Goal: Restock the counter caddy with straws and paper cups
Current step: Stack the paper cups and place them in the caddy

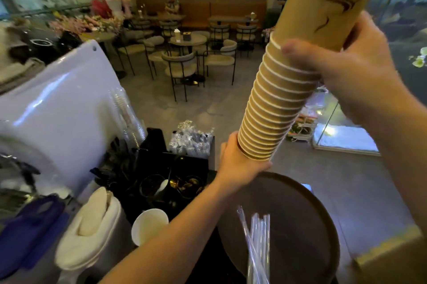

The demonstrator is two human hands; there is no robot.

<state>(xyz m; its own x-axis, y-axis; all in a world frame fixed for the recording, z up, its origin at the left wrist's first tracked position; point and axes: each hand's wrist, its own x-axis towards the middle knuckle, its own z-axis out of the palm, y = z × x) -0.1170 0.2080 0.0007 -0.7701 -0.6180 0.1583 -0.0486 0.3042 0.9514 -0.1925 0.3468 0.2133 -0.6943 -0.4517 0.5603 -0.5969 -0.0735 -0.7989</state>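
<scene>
A tall stack of brown paper cups tilts up and to the right in mid-air over the counter. My left hand cups the bottom of the stack from underneath. My right hand wraps around its upper part. Below, a bundle of clear wrapped straws lies on a round dark tray. The black counter caddy stands left of the tray, with dark compartments and round holders holding spoons. A single white paper cup sits at the caddy's near edge.
A white machine panel rises at the left, with clear plastic cups leaning beside it. Packets in crinkled wrap fill the caddy's back section. A white folded cloth and blue bag lie near left. Café tables and chairs stand beyond.
</scene>
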